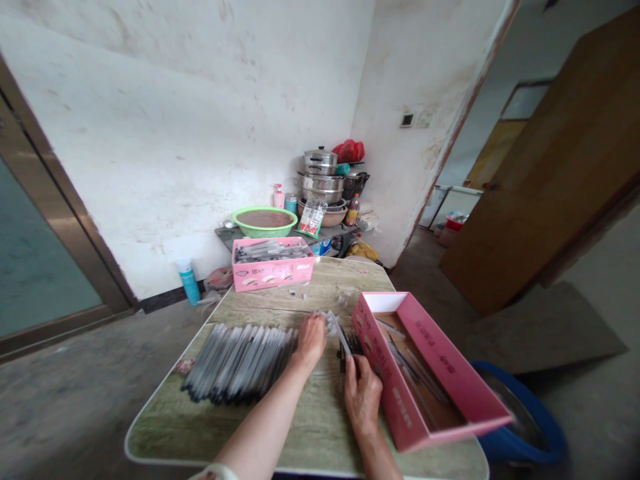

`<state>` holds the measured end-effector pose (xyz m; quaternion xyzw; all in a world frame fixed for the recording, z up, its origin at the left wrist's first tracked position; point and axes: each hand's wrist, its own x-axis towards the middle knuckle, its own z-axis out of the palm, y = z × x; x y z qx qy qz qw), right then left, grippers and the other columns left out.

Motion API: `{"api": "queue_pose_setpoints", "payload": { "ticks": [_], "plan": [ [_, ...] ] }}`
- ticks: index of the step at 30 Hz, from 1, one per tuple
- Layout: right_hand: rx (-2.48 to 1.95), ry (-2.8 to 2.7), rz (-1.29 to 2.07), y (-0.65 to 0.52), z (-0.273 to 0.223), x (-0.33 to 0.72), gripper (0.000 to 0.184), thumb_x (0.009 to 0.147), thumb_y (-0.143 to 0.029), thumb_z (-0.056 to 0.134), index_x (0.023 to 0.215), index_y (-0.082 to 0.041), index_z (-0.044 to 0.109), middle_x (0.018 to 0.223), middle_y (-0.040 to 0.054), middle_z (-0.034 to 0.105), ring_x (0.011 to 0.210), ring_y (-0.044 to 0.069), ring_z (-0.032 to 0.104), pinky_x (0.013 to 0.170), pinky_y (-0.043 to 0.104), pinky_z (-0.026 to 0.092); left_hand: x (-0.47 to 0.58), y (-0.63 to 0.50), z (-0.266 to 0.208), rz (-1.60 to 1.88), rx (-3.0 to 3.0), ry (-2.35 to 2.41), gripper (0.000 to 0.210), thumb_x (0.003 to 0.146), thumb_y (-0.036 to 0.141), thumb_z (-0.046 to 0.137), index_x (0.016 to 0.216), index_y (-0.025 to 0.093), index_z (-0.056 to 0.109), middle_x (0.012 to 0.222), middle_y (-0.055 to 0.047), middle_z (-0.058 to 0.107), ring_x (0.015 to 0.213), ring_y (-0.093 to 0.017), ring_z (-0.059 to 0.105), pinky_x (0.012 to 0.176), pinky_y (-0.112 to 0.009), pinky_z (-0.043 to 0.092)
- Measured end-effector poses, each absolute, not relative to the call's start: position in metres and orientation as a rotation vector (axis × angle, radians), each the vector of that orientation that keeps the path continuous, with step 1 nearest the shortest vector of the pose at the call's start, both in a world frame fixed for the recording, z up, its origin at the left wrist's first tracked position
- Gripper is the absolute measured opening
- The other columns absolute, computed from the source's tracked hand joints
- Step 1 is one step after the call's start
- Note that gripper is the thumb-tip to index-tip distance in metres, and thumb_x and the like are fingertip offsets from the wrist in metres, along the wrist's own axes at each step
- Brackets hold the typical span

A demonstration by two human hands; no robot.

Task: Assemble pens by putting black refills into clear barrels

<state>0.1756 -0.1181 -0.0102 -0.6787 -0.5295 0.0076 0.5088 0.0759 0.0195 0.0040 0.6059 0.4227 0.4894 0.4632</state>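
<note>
My right hand (363,393) grips a slim, translucent pen (340,333), which points up and to the left. My left hand (311,340) is closed just left of the pen's far end; whatever its fingertips hold is too small to make out. Several small clear pieces (331,325) lie by those fingertips. Beside my left forearm, a dense row of similar pens (240,360) with dark near ends lies on the table. A small heap of black parts (354,343) is partly hidden behind my right hand.
An open pink box (463,370) with some pens inside stands at the right of the wood-patterned table (320,427). Another pink box (273,273), full of pens, is at the back left. Behind are a green basin (265,231) and stacked steel pots (323,180).
</note>
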Motion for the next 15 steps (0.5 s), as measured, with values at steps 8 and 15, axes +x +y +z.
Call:
{"api": "queue_pose_setpoints", "payload": {
  "ticks": [8,15],
  "plan": [
    [-1.631,-1.334,-0.037,-0.115,-0.011,0.176,0.040,0.098,-0.044,0.039,0.088,-0.015,0.064,0.067,0.0087,0.068,0.054,0.019,0.064,0.054,0.026,0.044,0.072,0.018,0.000,1.088,1.796,1.186,0.030,0.061,-0.006,0.065,0.076,0.020,0.064,0.086,-0.007,0.065,0.092,-0.024,0.059,0.088,-0.034,0.037],
    [-1.579,-1.346,-0.121,-0.116,-0.012,0.178,0.042,0.098,-0.045,0.038,0.088,-0.014,0.064,0.069,0.0097,0.069,0.055,0.019,0.066,0.054,0.025,0.046,0.055,0.022,-0.001,1.210,1.487,1.080,0.020,0.066,0.010,0.067,0.085,0.017,0.070,0.078,-0.004,0.069,0.073,-0.017,0.062,0.069,-0.026,0.044]
  ]
}}
